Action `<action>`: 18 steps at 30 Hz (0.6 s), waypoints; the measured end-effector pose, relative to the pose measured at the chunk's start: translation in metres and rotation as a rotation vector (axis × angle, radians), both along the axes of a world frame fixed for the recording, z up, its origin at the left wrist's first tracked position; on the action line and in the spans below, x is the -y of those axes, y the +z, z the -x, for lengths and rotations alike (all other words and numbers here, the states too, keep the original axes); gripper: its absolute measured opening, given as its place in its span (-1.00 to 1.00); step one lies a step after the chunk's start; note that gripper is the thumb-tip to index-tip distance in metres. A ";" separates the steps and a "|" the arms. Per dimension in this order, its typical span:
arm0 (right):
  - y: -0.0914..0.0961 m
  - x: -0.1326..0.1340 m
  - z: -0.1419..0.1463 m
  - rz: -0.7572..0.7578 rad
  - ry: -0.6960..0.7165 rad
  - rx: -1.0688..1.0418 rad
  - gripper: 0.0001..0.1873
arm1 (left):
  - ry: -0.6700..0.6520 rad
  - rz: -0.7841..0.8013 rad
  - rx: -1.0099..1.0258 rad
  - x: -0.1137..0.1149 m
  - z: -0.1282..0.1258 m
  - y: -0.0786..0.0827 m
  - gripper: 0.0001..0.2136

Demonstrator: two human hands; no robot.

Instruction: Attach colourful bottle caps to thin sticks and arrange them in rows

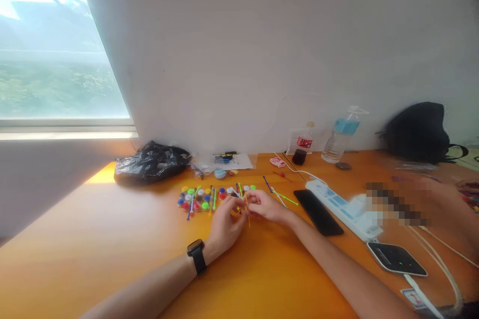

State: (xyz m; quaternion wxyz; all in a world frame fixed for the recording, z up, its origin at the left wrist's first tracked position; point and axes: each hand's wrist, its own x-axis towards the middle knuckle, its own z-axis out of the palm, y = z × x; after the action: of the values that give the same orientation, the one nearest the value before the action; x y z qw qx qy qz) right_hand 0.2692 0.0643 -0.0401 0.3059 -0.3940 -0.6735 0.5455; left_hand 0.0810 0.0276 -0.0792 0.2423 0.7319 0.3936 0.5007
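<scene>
My right hand pinches a thin yellow stick, which stands nearly upright between my hands. My left hand, with a black watch on its wrist, is curled close against it, thumb and fingertips nearly meeting at the stick. What lies inside the left fingers is partly hidden. Just behind my hands, small round pots with coloured tops stand in a group. Several thin coloured sticks lie across them. To the right of my right hand are a few loose sticks, among them a green one.
A black phone, a white power strip and a white-edged device with cables lie right. Another person's blurred hand is at far right. Behind stand a black plastic bag, a cola bottle, a water bottle and a backpack.
</scene>
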 end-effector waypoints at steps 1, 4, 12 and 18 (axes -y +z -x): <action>0.001 0.000 0.000 0.022 0.021 -0.002 -0.84 | -0.004 -0.012 -0.013 0.001 0.000 0.001 -0.88; 0.005 0.002 -0.002 0.093 0.073 -0.032 -0.81 | -0.014 -0.014 -0.045 0.004 0.000 0.002 -0.91; 0.009 0.003 -0.006 0.155 0.091 -0.088 -0.72 | -0.065 0.021 -0.026 0.005 -0.004 -0.001 -0.88; 0.004 -0.001 -0.008 0.146 0.104 -0.107 -0.76 | -0.098 0.013 0.031 0.003 -0.006 -0.003 -0.90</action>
State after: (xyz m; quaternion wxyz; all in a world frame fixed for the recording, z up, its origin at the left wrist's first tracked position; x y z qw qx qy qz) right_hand 0.2767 0.0657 -0.0365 0.2831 -0.3500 -0.6343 0.6285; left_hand 0.0866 0.0250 -0.0822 0.2774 0.7409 0.3565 0.4971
